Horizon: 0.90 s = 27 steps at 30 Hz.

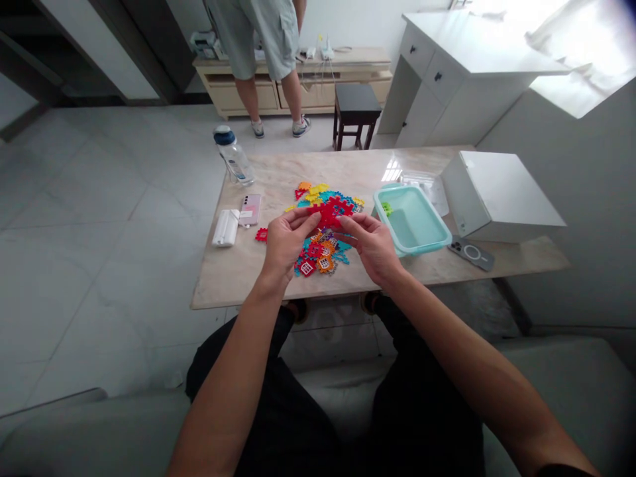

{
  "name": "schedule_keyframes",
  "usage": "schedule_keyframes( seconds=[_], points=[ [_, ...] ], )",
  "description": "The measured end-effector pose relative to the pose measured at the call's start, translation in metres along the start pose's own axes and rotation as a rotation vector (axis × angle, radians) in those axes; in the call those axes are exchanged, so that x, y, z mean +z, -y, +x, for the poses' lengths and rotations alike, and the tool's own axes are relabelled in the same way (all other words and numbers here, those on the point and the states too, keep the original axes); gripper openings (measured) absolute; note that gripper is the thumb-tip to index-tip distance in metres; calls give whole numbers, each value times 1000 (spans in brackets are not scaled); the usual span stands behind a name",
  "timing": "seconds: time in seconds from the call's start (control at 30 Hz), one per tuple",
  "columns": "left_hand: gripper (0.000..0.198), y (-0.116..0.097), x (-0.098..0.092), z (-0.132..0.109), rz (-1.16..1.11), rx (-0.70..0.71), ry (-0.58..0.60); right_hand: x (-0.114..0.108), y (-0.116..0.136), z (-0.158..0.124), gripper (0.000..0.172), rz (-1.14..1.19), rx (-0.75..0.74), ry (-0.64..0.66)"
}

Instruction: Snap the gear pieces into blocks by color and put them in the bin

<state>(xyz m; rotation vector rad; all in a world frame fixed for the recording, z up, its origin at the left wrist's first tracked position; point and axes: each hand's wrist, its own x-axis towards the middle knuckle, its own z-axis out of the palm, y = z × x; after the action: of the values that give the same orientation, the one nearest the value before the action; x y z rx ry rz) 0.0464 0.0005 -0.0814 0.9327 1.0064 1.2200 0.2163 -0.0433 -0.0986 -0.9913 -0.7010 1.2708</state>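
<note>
Left hand (284, 240) and right hand (371, 246) pinch red notched plastic (334, 211); a teal tub (418, 222) holds green plastic (386, 209).

a red toy shape (335, 211), flat with bumpy edges, is held up over a messy pile of bright toy pieces (315, 251), red, orange, yellow and blue.

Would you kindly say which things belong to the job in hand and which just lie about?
Job: red pieces, held in left hand and right hand; piled pieces; likely tub, holding green pieces.

Apparently lying about: bottle, pink phone, white device, grey phone, box.
</note>
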Motion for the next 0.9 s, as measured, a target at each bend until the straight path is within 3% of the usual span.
schedule_keyframes(
  seconds=[0.23, 0.67, 0.9],
  points=[
    [49, 0, 2, -2, -36, -11, -18, 8, -11, 1, 54, -166, -17, -89],
    [58, 1, 3, -3, -31, -15, -18, 8, -14, 5, 64, -144, 31, 31],
    [60, 2, 5, -4, -29, -32, 16, 0, -9, 2, 60, -633, -222, 25]
  ],
)
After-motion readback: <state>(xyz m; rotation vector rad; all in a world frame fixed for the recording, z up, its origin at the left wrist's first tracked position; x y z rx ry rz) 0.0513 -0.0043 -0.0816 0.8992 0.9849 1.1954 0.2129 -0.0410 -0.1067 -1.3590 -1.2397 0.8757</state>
